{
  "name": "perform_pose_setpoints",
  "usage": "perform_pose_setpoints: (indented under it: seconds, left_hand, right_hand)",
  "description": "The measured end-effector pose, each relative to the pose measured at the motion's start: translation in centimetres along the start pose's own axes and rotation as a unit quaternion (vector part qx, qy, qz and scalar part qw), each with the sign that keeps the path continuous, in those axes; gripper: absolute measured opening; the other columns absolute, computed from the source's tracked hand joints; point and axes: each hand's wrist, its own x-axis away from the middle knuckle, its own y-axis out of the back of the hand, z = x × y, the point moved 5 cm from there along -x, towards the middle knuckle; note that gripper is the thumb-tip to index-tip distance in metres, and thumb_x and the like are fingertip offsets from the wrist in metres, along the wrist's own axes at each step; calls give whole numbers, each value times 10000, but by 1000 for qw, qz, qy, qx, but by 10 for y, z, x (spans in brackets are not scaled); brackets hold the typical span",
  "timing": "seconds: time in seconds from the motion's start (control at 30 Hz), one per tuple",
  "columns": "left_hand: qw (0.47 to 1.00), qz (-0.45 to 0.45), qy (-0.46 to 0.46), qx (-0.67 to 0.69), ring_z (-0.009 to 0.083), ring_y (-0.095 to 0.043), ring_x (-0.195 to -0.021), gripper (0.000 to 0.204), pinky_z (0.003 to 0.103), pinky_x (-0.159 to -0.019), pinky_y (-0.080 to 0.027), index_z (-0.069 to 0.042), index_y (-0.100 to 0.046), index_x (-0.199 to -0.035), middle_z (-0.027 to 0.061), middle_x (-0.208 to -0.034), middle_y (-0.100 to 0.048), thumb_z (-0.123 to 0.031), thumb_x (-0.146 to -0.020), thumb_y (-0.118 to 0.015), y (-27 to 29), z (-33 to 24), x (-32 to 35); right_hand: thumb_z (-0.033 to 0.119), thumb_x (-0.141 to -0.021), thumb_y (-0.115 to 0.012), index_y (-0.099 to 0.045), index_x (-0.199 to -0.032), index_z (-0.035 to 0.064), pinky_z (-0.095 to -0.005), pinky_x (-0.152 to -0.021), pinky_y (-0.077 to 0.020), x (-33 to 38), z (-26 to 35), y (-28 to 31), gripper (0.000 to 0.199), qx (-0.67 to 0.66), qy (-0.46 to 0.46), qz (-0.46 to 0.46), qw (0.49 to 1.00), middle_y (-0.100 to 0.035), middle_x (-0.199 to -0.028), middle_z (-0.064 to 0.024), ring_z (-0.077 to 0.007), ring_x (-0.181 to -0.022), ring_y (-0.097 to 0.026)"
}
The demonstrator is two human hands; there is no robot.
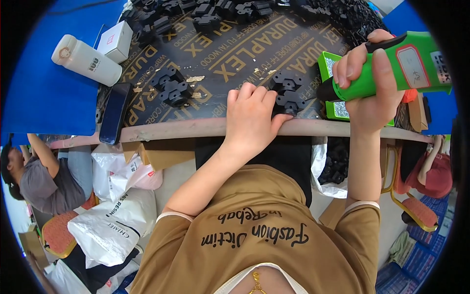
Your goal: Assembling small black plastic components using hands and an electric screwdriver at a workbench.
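Observation:
At the table's near edge, my left hand (251, 116) is closed against a black plastic part (290, 87), its thumb at the part's near end. The fingertips are partly hidden behind the hand. My right hand (367, 81) is wrapped round a green power screwdriver (409, 63) with a black nose, raised over the table's right side. That nose points left, toward the part, and stays apart from it. Beneath the tool sits a green tray (338, 111) of small silvery pieces, likely screws. A second black part (172, 87) lies on the table to the left.
Heaps of black parts (210, 17) line the table's far side. A phone (115, 112), a white bottle (88, 60) and a small white box (115, 41) stand left. Below the edge hangs a white sack (320, 166) of black parts. Other people sit at both sides.

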Motion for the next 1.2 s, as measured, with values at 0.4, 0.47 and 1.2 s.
perform_pose_setpoints:
  seconds: [0.4,0.47,1.2]
  left_hand:
    - [1000,5,9,4,231,-517,-896,413,358,-776,-363,-54,-646,-943,41,-857,-601,-337,-670,-775,0,1,0]
    - [1000,6,8,-2,230,-517,-896,412,357,-779,-362,-54,-649,-941,41,-855,-602,-337,-670,-775,1,1,0]
    - [1000,8,6,-16,244,-506,-902,417,368,-794,-353,-39,-637,-958,60,-863,-592,-324,-680,-760,0,0,-1]
  right_hand:
    - [125,-904,-464,-418,-1128,0,-296,-510,-410,10,-13,-4,261,15,-20,-4,1000,-497,-638,-104,-162,-509,-460]
    - [119,-902,-460,-418,-1120,-1,-293,-508,-408,9,-13,-6,253,12,-22,3,1000,-495,-636,-102,-159,-503,-456]
    - [358,-946,-497,-388,-1216,-4,-288,-523,-380,-1,-26,-3,464,-5,-57,42,997,-467,-643,-71,-157,-526,-440]
